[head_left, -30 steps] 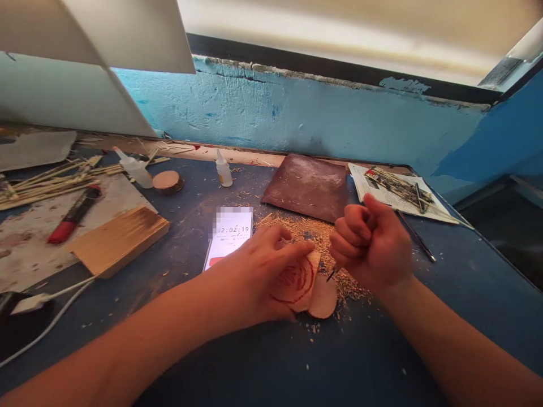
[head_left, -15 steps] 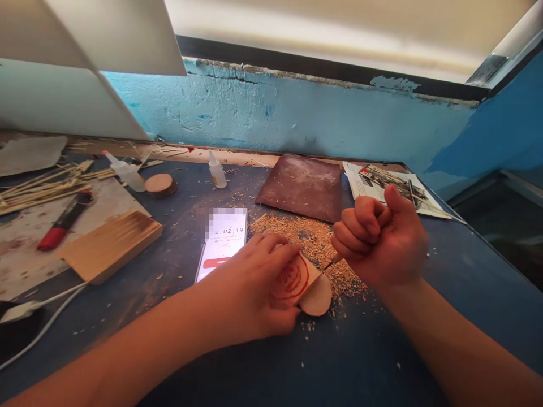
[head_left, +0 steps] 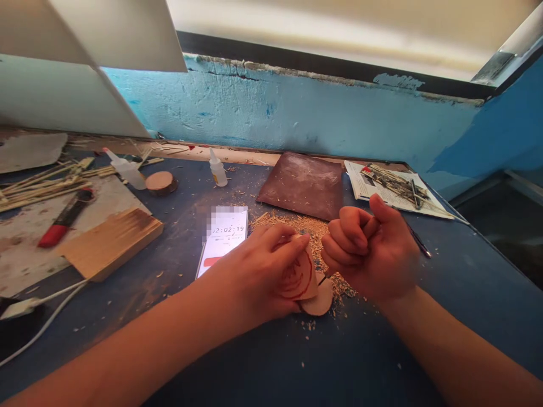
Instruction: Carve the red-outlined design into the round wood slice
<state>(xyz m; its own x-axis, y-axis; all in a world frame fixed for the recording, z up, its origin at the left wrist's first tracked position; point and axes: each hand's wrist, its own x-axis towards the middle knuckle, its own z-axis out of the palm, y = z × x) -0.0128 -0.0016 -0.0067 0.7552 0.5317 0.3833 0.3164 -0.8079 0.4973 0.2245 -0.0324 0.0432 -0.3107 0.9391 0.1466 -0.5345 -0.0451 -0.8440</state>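
Observation:
My left hand (head_left: 263,271) grips a small wooden block (head_left: 302,285) marked with a red curved design. Its fingers wrap over the top and partly hide the drawing. The block is tilted against a pale round wood slice (head_left: 320,302) on the table. My right hand (head_left: 369,251) is closed, thumb up, around a thin carving tool (head_left: 324,278); most of its handle is hidden in the fist. The dark metal tip is at the block's right edge; I cannot tell whether it touches. Wood shavings (head_left: 314,229) lie around and behind the block.
A lit phone (head_left: 223,226) lies just left of my hands. Behind are a brown sandpaper sheet (head_left: 303,183), a small glue bottle (head_left: 218,169) and a paper with sticks (head_left: 394,186). At left are a wooden board (head_left: 112,243), a red-and-black marker (head_left: 63,220) and a cable (head_left: 46,322).
My right hand has moved left with the carving tool, bringing the tip closer to the block. In my left hand the block has tilted more upright. A pen now shows behind my right hand.

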